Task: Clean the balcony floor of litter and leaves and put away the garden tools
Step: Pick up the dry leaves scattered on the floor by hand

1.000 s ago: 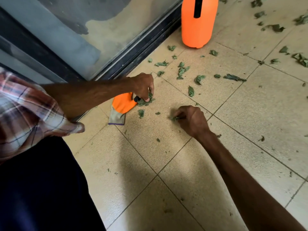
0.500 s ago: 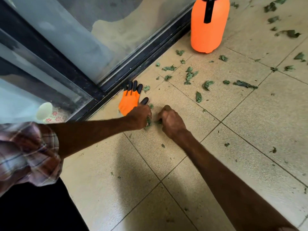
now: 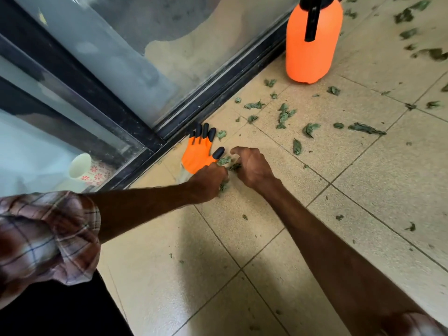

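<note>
Green leaves lie bunched on the tiled floor between the two hands, just beside the thumb of an orange glove with black fingertips. The left hand is curled round a clump, with scraps poking out under its knuckles. The right hand faces it, fingers bent and pinching more bits. Other leaves are scattered over the tiles toward an orange sprayer, which stands upright near the dark door track. A plaid sleeve is rolled up on the left arm.
</note>
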